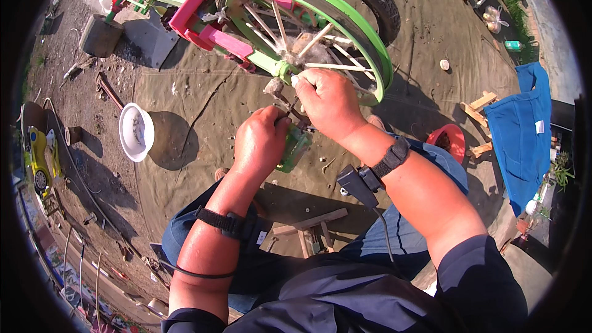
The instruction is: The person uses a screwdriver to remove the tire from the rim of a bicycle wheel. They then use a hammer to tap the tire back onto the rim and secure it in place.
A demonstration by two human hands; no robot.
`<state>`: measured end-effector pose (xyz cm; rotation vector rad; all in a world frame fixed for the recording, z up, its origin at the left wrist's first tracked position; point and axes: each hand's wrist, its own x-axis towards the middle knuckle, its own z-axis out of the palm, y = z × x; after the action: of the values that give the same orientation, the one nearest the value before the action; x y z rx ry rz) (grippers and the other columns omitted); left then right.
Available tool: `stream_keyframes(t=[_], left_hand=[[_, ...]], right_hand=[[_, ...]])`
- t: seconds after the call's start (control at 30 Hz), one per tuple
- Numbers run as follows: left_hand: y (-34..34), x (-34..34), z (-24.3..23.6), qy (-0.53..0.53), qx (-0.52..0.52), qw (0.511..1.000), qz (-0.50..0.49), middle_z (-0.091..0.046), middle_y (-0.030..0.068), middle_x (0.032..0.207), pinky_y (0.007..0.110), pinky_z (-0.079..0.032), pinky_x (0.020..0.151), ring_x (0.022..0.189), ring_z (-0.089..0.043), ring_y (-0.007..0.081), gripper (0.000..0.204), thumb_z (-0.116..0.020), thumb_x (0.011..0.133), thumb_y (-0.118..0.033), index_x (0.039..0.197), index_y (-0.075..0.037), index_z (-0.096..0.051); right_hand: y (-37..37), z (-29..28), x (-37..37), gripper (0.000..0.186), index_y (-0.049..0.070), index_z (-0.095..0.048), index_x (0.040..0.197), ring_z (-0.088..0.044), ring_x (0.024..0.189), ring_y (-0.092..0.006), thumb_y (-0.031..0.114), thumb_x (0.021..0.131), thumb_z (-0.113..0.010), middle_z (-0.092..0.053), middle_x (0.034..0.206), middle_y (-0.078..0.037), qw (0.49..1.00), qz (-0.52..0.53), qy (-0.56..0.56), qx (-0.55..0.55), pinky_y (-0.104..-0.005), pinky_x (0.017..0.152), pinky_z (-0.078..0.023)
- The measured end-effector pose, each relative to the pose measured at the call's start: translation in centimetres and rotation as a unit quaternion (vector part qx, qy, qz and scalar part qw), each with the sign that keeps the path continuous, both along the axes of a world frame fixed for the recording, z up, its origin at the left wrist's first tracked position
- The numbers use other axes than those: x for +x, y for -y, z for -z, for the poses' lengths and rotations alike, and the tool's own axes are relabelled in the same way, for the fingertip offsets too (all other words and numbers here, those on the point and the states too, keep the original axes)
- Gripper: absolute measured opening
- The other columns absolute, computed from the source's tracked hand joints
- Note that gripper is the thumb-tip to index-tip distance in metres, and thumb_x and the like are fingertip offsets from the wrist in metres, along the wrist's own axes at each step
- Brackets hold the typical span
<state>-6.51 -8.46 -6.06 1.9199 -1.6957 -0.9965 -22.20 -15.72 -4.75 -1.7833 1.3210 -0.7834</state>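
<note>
A wheel with a light green rim (387, 65) and pale spokes stands in front of me, with a black tyre (390, 9) behind it. Its axle end meets a green and pink frame (228, 42). Just by the hub, my right hand (330, 100) is closed, thumb and fingers pinched near a small whitish piece. Lower and to the left, my left hand (259, 139) is curled closed beside a dirty, rag-like lump (273, 88); what lies in its fingers is mostly hidden. Between my hands and the ground sits a translucent green container (295, 150), partly covered by my left hand.
A white bowl (132, 132) stands left on the ground cloth (203, 98), and a red bowl (455, 142) by my right knee. Blue fabric (524, 129) hangs over a wooden frame at right. A small wooden stool (311, 222) is between my legs. A yellow toy car (40, 163) lies far left.
</note>
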Motion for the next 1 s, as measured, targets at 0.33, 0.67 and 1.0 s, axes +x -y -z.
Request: stream_keyframes(t=[0.33,0.67,1.0], left_hand=[[-0.5,0.2,-1.6,0.029,-0.01,0.999,0.02,-0.068,0.0178,0.091,0.044,-0.052,0.078,0.088,-0.066,0.0379,0.017,-0.067,0.088,-0.016,0.095,-0.001,-0.067],[-1.0,0.9,-5.2,-0.002,-0.012,1.0,-0.006,-0.067,0.0172,0.088,0.042,-0.053,0.074,0.083,-0.067,0.0363,0.015,-0.067,0.088,-0.015,0.093,-0.001,-0.068],[-0.3,-0.1,-7.5,0.041,-0.176,0.984,0.003,-0.067,0.0141,0.081,0.044,-0.053,0.06,0.068,-0.066,0.0359,0.013,-0.069,0.089,-0.017,0.087,-0.005,-0.065]], right_hand=[[0.0,2.0,-0.2,0.026,0.002,-0.07,0.093,-0.064,0.06,-0.0121,0.024,0.1,-0.057,-0.065,0.068,-0.003,0.989,0.025,0.062,0.132,-0.03,0.056,-0.05],[-0.1,0.6,0.1,0.025,0.005,-0.067,0.097,-0.059,0.058,-0.0091,0.027,0.102,-0.057,-0.062,0.073,-0.003,0.901,0.073,0.271,0.33,-0.0237,0.049,-0.049],[0.4,0.2,-0.2,0.026,0.004,-0.064,0.091,-0.06,0.053,-0.012,0.026,0.1,-0.054,-0.06,0.07,-0.004,0.803,0.083,0.357,0.471,-0.0243,0.044,-0.044]])
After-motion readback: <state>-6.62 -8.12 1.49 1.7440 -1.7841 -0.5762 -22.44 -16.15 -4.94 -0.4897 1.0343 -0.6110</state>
